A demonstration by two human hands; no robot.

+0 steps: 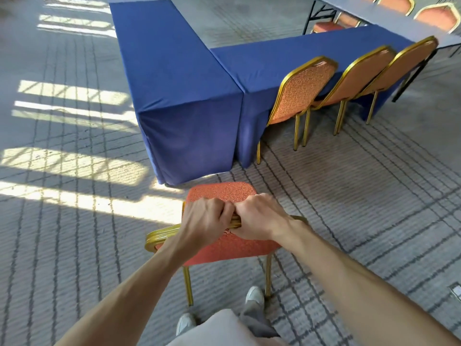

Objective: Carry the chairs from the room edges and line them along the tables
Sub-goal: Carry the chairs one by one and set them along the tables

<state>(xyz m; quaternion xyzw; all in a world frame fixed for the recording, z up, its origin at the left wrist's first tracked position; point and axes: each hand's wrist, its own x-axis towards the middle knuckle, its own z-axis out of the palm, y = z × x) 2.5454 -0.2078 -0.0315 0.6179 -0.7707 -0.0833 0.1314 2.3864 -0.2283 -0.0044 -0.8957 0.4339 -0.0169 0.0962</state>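
A gold-framed chair with an orange seat point(220, 192) is right in front of me, its back toward me. My left hand point(205, 222) and my right hand point(259, 217) grip the top rail of its backrest side by side, knuckles touching. Ahead stand tables covered in blue cloth point(174, 78), joined in an L. Three matching chairs point(303, 92) are lined along the right-hand table, seats tucked under the cloth. The held chair is just short of the near end of the left table.
Grey patterned carpet point(374, 196) spreads all around, with sunlit stripes on the left. More orange chairs point(436, 17) sit at a bare folding table at the far right. My feet point(254, 294) are just behind the held chair's rear legs.
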